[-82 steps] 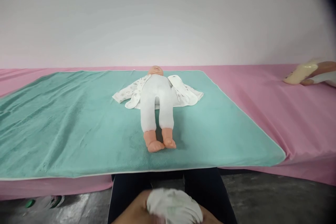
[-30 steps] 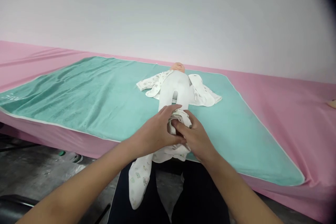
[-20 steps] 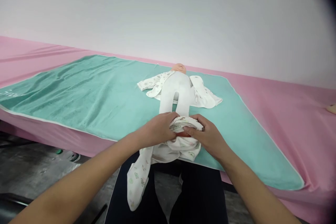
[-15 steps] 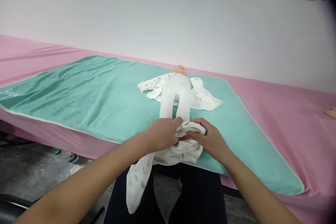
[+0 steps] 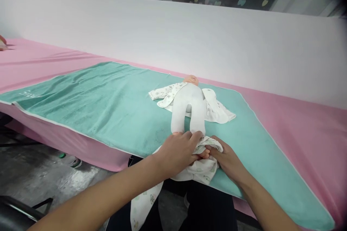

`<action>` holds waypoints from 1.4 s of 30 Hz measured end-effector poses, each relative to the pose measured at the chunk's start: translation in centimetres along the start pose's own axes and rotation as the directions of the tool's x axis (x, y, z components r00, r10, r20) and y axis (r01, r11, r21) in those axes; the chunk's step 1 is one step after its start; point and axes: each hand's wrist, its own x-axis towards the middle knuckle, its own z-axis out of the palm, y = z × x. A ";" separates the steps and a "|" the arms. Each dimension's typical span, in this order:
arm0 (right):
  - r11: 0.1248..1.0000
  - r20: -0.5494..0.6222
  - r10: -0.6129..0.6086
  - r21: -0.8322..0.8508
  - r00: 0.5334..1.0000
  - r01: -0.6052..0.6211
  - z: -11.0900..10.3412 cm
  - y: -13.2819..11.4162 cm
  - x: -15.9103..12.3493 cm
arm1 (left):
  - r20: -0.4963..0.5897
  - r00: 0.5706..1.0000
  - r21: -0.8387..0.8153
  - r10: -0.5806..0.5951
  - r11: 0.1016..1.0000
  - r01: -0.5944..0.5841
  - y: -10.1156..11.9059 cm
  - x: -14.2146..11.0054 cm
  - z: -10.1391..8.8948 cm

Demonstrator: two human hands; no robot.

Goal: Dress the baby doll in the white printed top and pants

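A baby doll [image 5: 187,108] in a white bodysuit lies on its back on a teal towel [image 5: 108,104], head away from me, with a printed white jacket [image 5: 217,110] spread open under it. At the doll's feet my left hand [image 5: 176,153] and my right hand [image 5: 226,158] both grip a bunched pair of printed white baby trousers [image 5: 202,166]. The doll's feet are hidden behind my hands and the cloth. One trouser leg [image 5: 142,205] hangs down over the table's front edge.
The towel covers a long table draped in pink cloth [image 5: 298,122], backed by a white partition [image 5: 189,39]. My dark-trousered legs [image 5: 206,205] are under the front edge. A black chair part [image 5: 16,213] sits at lower left on the grey floor.
My hands rose from my lap with the trousers and brought them to the doll's feet. Over the last second they have bunched the cloth there and the view has shifted slightly.
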 end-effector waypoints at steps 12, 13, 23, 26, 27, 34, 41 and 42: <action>0.994 0.077 -0.012 0.110 0.997 0.003 0.1 0.4 0.1 | -0.249 0.964 -0.034 -0.095 0.995 0.089 1.2 0.2 2.2; 0.993 0.081 -0.020 0.116 0.997 0.011 0.1 0.3 0.1 | -0.256 0.959 -0.056 -0.123 0.992 0.112 1.2 0.2 2.2; 0.996 0.080 -0.007 0.088 0.997 -0.001 0.1 0.0 0.2 | -0.145 0.959 -0.301 -0.242 0.935 0.190 1.6 0.1 1.2; 0.997 0.022 -0.011 0.081 1.000 0.009 0.0 0.1 0.2 | -0.094 0.988 -0.325 -0.124 0.942 0.087 1.0 0.1 1.2; 0.997 0.014 -0.006 0.082 1.000 0.005 -0.1 0.1 0.2 | -0.082 0.993 -0.340 -0.080 0.939 0.048 0.8 0.1 1.1; 0.991 0.034 -0.007 0.137 0.999 0.003 -0.1 -0.3 0.2 | -0.072 0.993 -0.327 0.098 0.938 -0.117 -1.0 0.2 -0.5; 0.991 -0.069 -0.001 0.133 0.998 0.010 0.6 -0.8 0.0 | -0.178 0.984 -0.293 0.009 0.954 -0.062 -1.2 1.7 -0.8; 0.989 -0.071 0.004 0.151 0.998 0.007 0.6 -0.7 0.0 | -0.176 0.984 -0.350 -0.004 0.935 -0.059 -1.2 1.6 -0.9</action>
